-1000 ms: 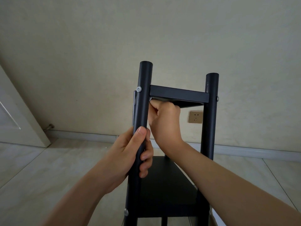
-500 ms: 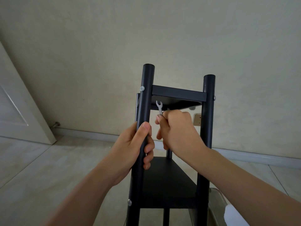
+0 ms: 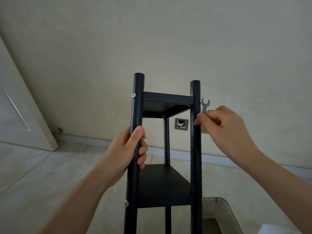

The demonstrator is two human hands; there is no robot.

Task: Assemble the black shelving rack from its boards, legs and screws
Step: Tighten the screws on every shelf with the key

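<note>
The black shelving rack point(image 3: 166, 183) stands upright at the centre of the frame, its top board point(image 3: 167, 101) and lower board point(image 3: 162, 181) already between the legs; the left hand point(image 3: 125, 149) wraps the near left leg point(image 3: 137, 105), its grip curled round it; the right hand point(image 3: 224, 127), right of centre, pinches a small wrench point(image 3: 204, 106) just beside the right leg's screw point(image 3: 199, 100); tightening seems in hand, and next the wrench's open end likely must seat squarely on that screw.

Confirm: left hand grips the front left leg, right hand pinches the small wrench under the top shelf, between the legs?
Not quite. In the head view the right hand pinches the wrench outside the front right leg, beside its screw, not under the top shelf. The left hand does grip the front left leg.
</note>
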